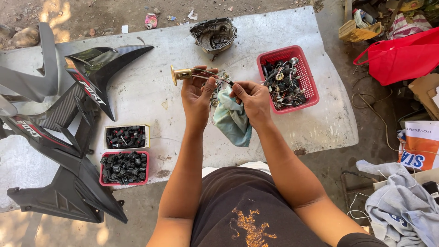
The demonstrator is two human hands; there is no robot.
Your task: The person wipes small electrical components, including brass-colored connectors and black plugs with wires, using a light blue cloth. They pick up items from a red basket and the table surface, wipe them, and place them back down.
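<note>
Far left, black fairings (pixel 68 137) lie stacked over the edge of the grey slab (pixel 151 87), untouched. Next along, two small trays sit side by side: a white tray (pixel 126 136) and a red tray (pixel 124 168), both full of little black connectors, sorted and apart from the hands.

Now the centre. The left hand (pixel 197 93) is closed around the wires of a brass sender (pixel 183 73), holding it up above the slab with the round brass end pointing left. The wires (pixel 215 76) run rightward into the right hand (pixel 254 98), whose fingers are pinched shut on them, with a pale cloth (pixel 233 120) bunched under that palm and hanging down. It looks like wiping is in progress: the brass end already looks bright, while the wire run between the hands seems to be the part under attention, so I'd judge this piece partly done, not finished.

Behind the hands, a grey engine cover (pixel 213 34) rests at the far edge of the slab, not being handled.

Right of the hands, a red basket (pixel 309 84) holds a tangle of wired parts; plenty appears to be left in there, though I can't tell which are cleaned.

Far right, off the slab, a red bag (pixel 404 57) and grey clothing (pixel 402 206) lie on the ground.
</note>
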